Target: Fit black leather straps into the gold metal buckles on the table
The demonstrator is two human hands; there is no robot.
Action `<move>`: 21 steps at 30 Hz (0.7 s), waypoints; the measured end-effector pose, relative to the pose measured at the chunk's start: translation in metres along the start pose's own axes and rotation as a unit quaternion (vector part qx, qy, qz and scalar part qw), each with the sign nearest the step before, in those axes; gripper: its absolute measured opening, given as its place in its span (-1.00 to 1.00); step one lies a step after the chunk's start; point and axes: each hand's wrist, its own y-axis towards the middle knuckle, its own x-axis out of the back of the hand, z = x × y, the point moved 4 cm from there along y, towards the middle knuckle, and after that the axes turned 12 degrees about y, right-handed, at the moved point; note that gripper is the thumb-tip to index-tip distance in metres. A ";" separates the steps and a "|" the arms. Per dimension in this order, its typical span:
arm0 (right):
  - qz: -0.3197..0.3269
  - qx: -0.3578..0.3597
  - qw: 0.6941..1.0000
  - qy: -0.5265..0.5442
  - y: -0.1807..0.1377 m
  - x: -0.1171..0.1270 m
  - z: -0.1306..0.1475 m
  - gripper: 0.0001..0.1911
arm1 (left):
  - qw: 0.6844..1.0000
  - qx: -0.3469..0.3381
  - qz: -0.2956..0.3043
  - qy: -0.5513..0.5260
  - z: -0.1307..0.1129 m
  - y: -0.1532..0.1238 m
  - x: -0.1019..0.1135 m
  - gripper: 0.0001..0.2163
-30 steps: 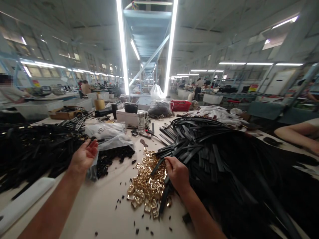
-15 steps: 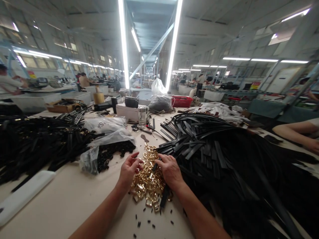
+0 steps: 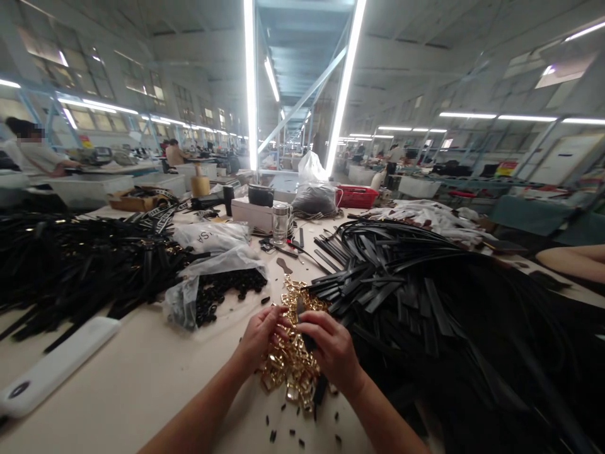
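Both my hands meet over a heap of gold metal buckles [image 3: 292, 369] on the beige table [image 3: 132, 378]. My right hand [image 3: 331, 350] is closed around the end of a black strap [image 3: 302, 315] that runs back under my wrist. My left hand [image 3: 261, 334] pinches something small at that strap's tip, probably a gold buckle. A large pile of black straps [image 3: 425, 296] lies just to the right of my hands.
Left of the buckles a clear plastic bag spills small black rings [image 3: 222, 287]. Another heap of black straps [image 3: 70, 265] covers the left side. A white flat piece [image 3: 57, 366] lies near left. A glass jar [image 3: 280, 222] and boxes stand behind. Another person's arm [image 3: 571, 261] rests far right.
My left hand came from the plastic bag on the left across to the buckle heap and closed beside my right hand. My right hand kept hold of the strap and lifted its end.
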 end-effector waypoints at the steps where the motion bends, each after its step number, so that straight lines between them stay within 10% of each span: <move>1: -0.006 0.001 0.999 0.035 0.000 -0.001 0.004 -0.70 | 0.999 0.012 0.006 -0.030 0.001 0.001 -0.001 -0.59; 10: -0.113 -0.080 0.955 0.261 0.000 0.007 0.001 -0.88 | 0.984 0.035 -0.108 -0.134 0.006 0.014 0.023 -0.75; 17: -0.235 -0.261 0.820 0.451 -0.011 -0.003 -0.039 -0.72 | 0.992 -0.004 -0.105 -0.069 0.000 0.012 0.024 -0.70; 21: -0.256 -0.316 0.804 0.434 -0.015 -0.008 -0.051 -0.60 | 0.995 -0.026 -0.091 -0.010 -0.002 0.007 0.019 -0.67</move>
